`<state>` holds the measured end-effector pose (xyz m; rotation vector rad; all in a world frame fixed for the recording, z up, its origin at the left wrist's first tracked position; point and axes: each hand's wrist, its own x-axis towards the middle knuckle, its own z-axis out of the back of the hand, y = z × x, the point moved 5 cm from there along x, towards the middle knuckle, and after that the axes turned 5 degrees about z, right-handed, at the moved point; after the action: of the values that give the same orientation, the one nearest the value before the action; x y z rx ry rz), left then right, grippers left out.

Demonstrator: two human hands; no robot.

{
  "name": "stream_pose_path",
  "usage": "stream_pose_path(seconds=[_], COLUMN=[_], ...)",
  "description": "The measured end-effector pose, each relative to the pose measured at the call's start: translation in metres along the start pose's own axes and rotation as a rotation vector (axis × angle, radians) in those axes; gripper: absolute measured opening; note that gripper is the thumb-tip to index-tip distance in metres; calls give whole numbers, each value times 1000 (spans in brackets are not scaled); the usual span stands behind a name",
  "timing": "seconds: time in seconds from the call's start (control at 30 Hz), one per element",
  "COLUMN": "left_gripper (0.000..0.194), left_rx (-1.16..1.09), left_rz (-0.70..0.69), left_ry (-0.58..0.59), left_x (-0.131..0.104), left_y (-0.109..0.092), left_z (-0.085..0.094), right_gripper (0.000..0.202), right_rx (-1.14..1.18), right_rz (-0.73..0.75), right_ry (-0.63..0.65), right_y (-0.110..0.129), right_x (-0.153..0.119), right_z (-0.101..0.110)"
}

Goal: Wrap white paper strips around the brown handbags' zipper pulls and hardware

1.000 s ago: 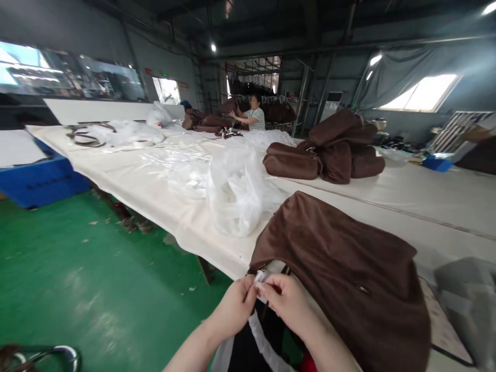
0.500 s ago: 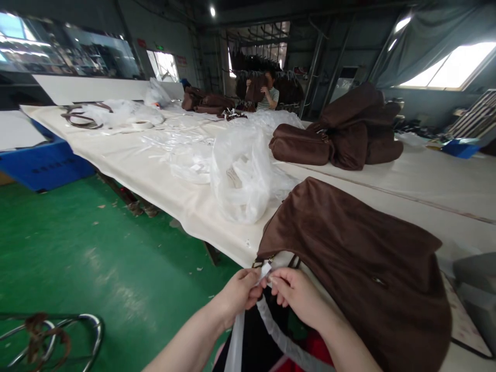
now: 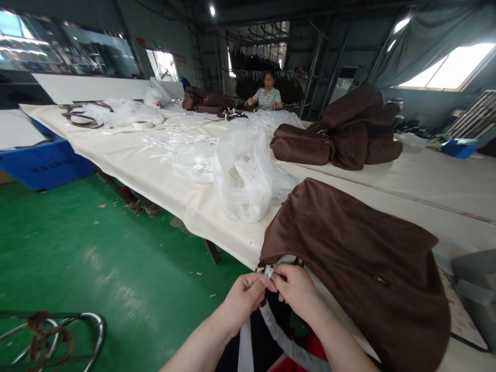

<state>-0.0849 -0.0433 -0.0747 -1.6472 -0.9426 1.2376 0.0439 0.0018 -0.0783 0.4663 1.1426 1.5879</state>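
A large brown bag (image 3: 356, 258) lies at the table's near edge, its flap side up. At its left corner, by a small metal fitting, my left hand (image 3: 248, 297) pinches a small piece of white wrapping (image 3: 268, 270). My right hand (image 3: 291, 287) is closed at the same white piece, its fingertips touching those of the left. From below the hands a strap wrapped in white film (image 3: 277, 333) curves down to the right. A loose white strip (image 3: 245, 346) hangs beneath my left hand.
Crumpled clear plastic (image 3: 246, 175) lies beyond the bag on the cream table (image 3: 155, 173). Rolled brown bags (image 3: 341, 134) are piled at the right. Across the table a person (image 3: 267, 95) faces this way. A metal-framed stool (image 3: 93, 330) stands lower left.
Both hands have shifted slightly, with the white piece now pinched closer between them. The person across the table has lowered the brown item held up before.
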Motion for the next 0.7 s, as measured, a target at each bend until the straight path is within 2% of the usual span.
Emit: stream_pose_path(seconds=[0.07, 0.13, 0.23, 0.3, 0.37, 0.43, 0.6, 0.7], left_gripper=[33, 26, 43, 48, 47, 45, 22, 22], left_rx=[497, 941, 1344, 1459, 1468, 1377, 836, 479], left_rz=[-224, -338, -348, -332, -325, -344, -327, -257], left_ry=[-230, -349, -325, -282, -274, -284, -344, -273], left_x=[-7, -12, -12, -11, -11, -13, -20, -18], left_y=[-11, -13, -2, 4, 5, 1, -9, -5], left_z=[5, 3, -5, -8, -8, -7, 2, 1], right_gripper=[24, 37, 55, 49, 35, 25, 22, 27], right_rx=[28, 112, 174, 142, 135, 184, 404, 468], right_rz=[27, 5, -59, -53, -31, -13, 17, 17], right_ry=[-61, -83, -30, -14, -25, -32, -56, -65], right_y=[2, 5, 11, 16, 18, 17, 6, -3], right_x=[-11, -21, -27, -28, -28, -28, -29, -27], right_z=[8, 11, 7, 3, 0, -3, -11, -17])
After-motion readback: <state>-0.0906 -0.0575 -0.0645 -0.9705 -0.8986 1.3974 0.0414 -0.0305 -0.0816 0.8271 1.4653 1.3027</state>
